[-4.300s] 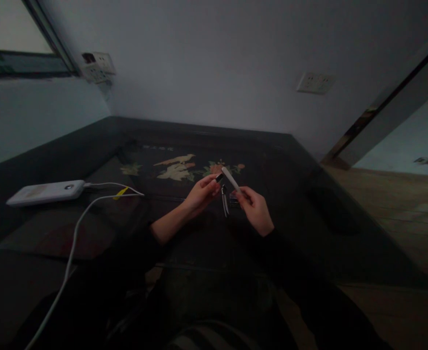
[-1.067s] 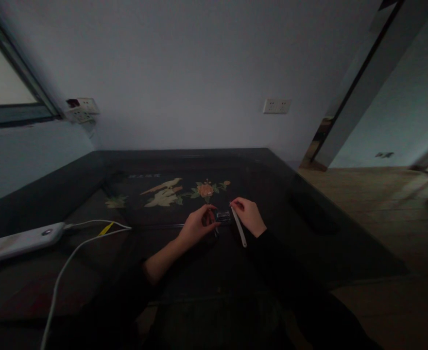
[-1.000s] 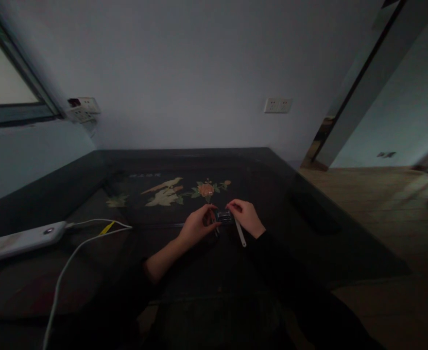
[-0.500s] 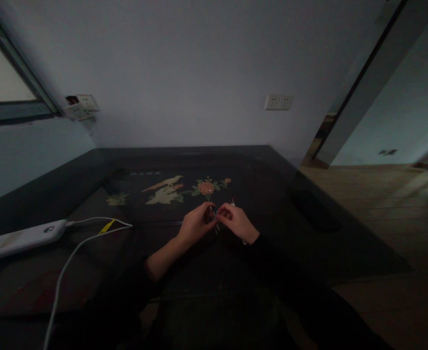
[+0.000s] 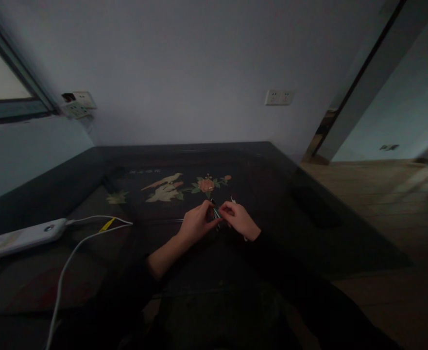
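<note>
Close together over the dark table [image 5: 272, 194], both my hands work at a small cluster of slender, pen-like parts. My left hand [image 5: 195, 222] is closed, thumb and fingers pinching a thin pen-like object [image 5: 216, 212] with a dark upper end and a pale, shiny side. On its right side my right hand [image 5: 241, 221] is closed too, its fingertips pinched at that object. A thin white stick [image 5: 233, 200] pokes out above my right hand, and its other end shows below the palm. Fingers and dim light hide the exact kind of these parts.
A white power bank [image 5: 24, 238] lies at the left, with a white cable [image 5: 68, 265] bearing a yellow tag [image 5: 107, 224]. A dark flat object [image 5: 314, 206] lies at the right. Wall sockets [image 5: 279, 97] are behind the table, which carries a bird-and-flower picture [image 5: 184, 188].
More of the pen-like object shows between my hands, its dark end now standing above my left fingers. My right fingertips have shifted slightly right. The whole view has tilted a little.
</note>
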{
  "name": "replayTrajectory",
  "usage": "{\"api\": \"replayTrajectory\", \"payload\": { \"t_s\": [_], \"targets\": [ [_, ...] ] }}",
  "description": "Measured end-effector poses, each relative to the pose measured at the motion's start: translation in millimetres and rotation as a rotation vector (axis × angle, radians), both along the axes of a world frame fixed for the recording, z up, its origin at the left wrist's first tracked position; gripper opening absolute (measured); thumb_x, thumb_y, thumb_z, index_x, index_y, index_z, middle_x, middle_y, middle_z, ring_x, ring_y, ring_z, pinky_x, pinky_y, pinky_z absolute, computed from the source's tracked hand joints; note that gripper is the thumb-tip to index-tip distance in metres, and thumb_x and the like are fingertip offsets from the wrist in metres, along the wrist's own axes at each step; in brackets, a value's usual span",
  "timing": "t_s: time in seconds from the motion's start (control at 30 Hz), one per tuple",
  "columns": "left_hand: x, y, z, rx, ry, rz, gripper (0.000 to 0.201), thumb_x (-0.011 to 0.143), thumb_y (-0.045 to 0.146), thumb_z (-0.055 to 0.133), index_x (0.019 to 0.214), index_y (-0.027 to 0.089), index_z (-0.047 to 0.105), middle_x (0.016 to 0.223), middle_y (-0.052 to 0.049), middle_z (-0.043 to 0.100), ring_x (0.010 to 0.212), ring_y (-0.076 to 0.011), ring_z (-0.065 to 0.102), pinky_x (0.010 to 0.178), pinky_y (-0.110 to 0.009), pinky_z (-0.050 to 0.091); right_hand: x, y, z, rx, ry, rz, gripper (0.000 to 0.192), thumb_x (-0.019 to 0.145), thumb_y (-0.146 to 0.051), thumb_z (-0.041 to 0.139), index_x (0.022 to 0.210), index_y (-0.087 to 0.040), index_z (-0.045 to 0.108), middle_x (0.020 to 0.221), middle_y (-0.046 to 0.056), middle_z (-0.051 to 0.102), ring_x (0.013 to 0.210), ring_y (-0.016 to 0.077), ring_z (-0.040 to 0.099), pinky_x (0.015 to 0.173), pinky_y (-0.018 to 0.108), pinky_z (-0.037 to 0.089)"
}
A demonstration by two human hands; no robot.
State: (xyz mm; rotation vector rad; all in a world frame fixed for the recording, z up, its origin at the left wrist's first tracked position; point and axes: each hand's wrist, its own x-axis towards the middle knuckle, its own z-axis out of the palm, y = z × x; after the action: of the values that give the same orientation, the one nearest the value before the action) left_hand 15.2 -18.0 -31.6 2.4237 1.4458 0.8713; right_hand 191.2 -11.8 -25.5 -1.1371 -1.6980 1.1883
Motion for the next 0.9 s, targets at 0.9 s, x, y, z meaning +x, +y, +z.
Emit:
{"api": "replayTrajectory", "payload": {
  "t_s": [0.9],
  "targets": [
    [6, 13, 6.1, -0.361, -0.538, -0.16, 0.025, 0.084, 0.039, 0.058, 0.079, 0.015, 0.059, 0.069, 0.001, 0.058, 0.065, -0.0116, 0.053, 0.061, -0.022, 0.041, 32, 17, 19.2, 0.294, -0.228, 0.064, 0.013, 0.083, -0.024, 0.061, 0.078, -0.014, 0.067, 0.076, 0.004, 0.067, 0.074, 0.0163, 0.061, 0.069, 0.026, 0.043]
  ]
}}
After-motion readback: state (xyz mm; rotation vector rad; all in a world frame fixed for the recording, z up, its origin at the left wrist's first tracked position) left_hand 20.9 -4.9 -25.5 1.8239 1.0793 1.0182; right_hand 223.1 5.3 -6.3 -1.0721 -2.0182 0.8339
